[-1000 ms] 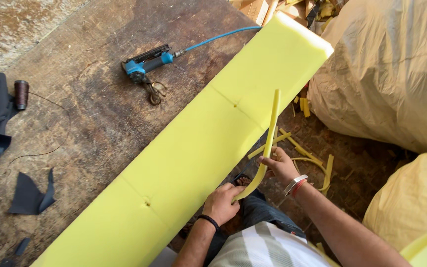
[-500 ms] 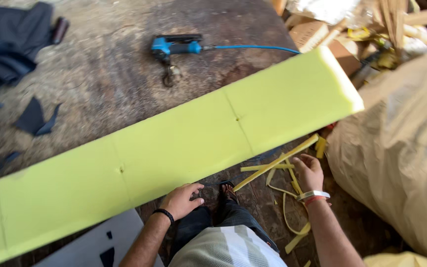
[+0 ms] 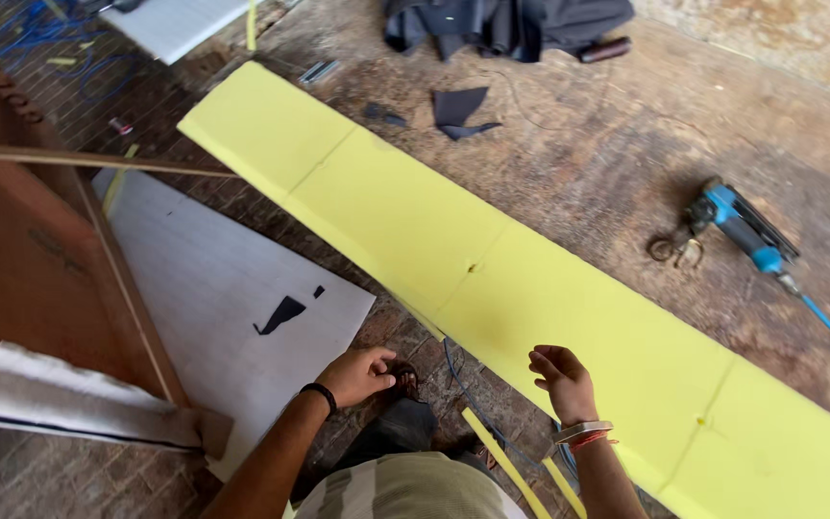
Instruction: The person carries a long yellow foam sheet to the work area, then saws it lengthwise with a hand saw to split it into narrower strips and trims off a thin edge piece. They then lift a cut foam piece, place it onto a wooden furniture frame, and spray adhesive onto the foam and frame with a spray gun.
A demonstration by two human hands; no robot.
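Right hand (image 3: 563, 383) loosely curled, empty, over yellow foam strip (image 3: 492, 279) edge; left hand (image 3: 357, 375) spread below strip. Risk: unsupported strip slips off counter (image 3: 607, 144).

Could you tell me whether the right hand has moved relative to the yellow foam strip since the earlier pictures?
Yes. The right hand was off the near edge of the foam strip, holding a thin offcut; now it hovers empty over that edge.

No pkgs, labels, signs, screens.
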